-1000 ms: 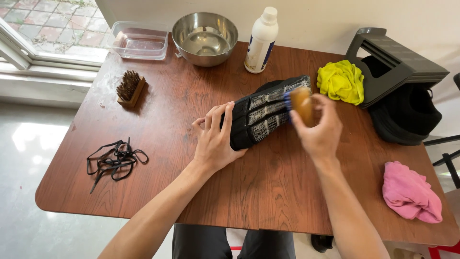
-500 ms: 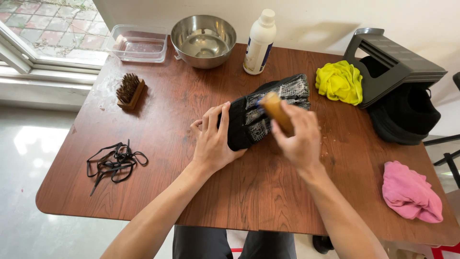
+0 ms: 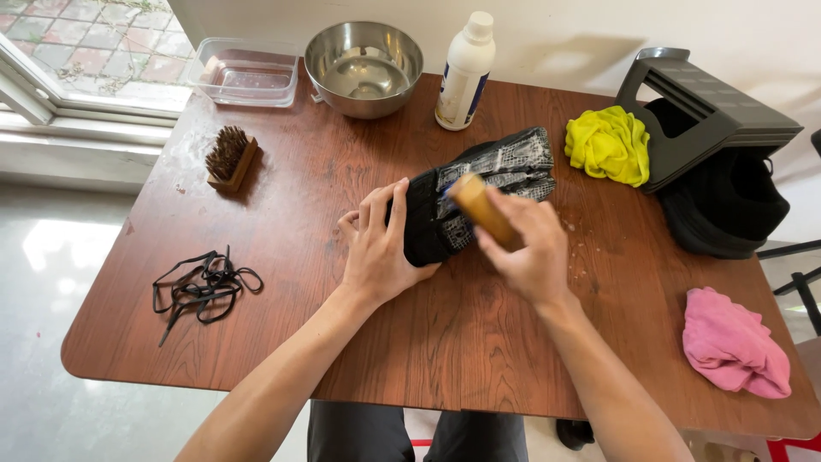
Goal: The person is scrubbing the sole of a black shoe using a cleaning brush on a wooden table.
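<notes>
Here, in the head view, the left hand (image 3: 380, 248) lies flat with spread fingers against the heel end of a black patterned shoe (image 3: 479, 192), which rests mid-table (image 3: 342, 342). The right hand (image 3: 526, 252) grips a wooden-handled brush (image 3: 481, 208) pressed on the shoe's side. Black laces (image 3: 201, 287) lie well apart, to the left.

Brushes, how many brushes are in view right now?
2. One wooden brush is in the right hand, pressed on the black shoe at the table's middle. The other, a bristle brush, lies bristles-up near the table's left edge. None seems hidden.
</notes>
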